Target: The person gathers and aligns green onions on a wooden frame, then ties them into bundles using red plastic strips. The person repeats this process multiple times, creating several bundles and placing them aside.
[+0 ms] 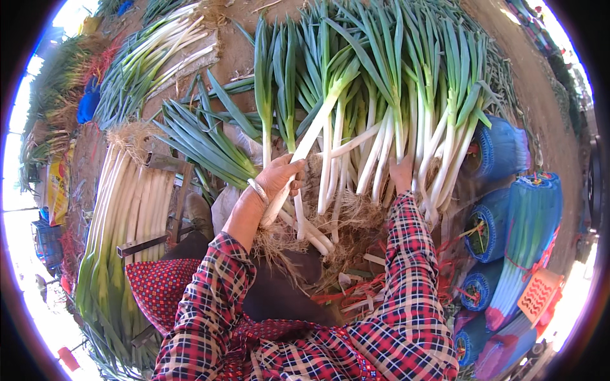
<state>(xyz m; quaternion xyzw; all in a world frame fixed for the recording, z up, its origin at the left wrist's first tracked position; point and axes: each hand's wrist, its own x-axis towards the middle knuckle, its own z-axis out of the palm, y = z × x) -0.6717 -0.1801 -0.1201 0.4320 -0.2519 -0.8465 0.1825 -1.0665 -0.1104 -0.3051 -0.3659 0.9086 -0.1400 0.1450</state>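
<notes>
My left hand (pixel 281 176), with a pale bangle at the wrist, is closed around the white stalk of a large green onion (pixel 314 126), whose leaves point up and whose roots hang down near my lap. My right hand (pixel 401 172) reaches among the white stalks of a large pile of green onions (pixel 429 102); its fingers are partly hidden by them, so its grip cannot be made out. Tangled roots (pixel 352 212) lie between my hands. More green onions with fanned leaves (pixel 209 138) lie left of my left hand.
Trimmed white-stalked onions (pixel 128 205) lie in a metal frame (pixel 143 245) at my left. Blue net-wrapped bundles (pixel 486 224) stand at my right, by an orange plastic piece (pixel 540 293). Red string (pixel 352 297) lies near my lap. Another onion heap (pixel 152 52) is at upper left.
</notes>
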